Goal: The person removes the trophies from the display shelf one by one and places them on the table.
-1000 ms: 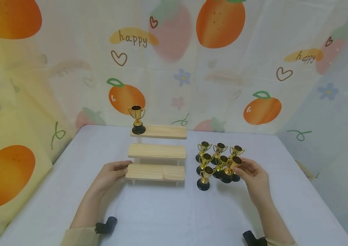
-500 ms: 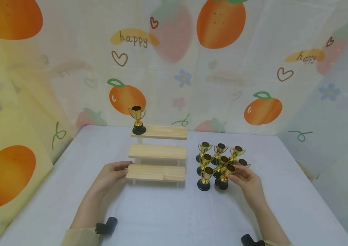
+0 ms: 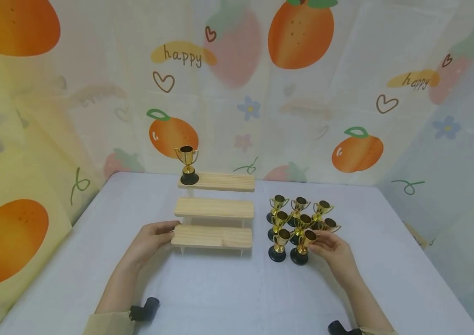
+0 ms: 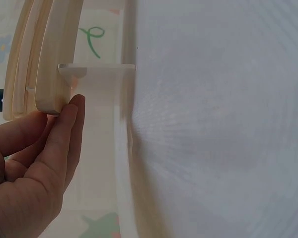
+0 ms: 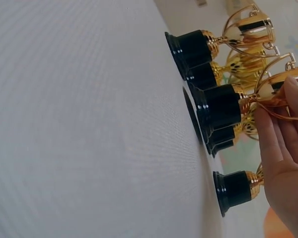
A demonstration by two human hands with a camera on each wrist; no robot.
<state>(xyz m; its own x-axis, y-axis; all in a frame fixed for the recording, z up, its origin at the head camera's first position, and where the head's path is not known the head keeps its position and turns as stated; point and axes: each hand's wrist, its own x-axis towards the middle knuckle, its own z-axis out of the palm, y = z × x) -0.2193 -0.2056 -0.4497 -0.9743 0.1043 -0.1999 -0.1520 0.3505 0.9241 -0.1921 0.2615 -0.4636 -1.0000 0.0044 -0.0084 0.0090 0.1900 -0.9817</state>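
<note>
My left hand [image 3: 153, 239] pinches the left end of the lowest board of a three-tier wooden display shelf [image 3: 212, 236]. In the left wrist view, thumb and fingers meet around the rounded end of that board [image 4: 54, 89]. My right hand [image 3: 337, 256] grips a small gold trophy cup [image 3: 306, 239] by its side, thumb on the cup. The trophy is upright, and its black base [image 5: 221, 105] hovers just over the cloth with a dark shadow below. Several matching trophies [image 3: 280, 220] stand behind and left of it. Another trophy [image 3: 188, 163] stands on the top board's left end.
A white cloth [image 3: 228, 293] covers the table. Behind it hangs a curtain [image 3: 245, 139] printed with oranges and hearts. The middle board [image 3: 213, 207] and lowest board carry no trophies. One trophy [image 3: 329, 224] stands just behind my right hand.
My right hand has moved left and toward me with the trophy, bringing it to the front of the group and uncovering a trophy behind. The left hand stays at the shelf.
</note>
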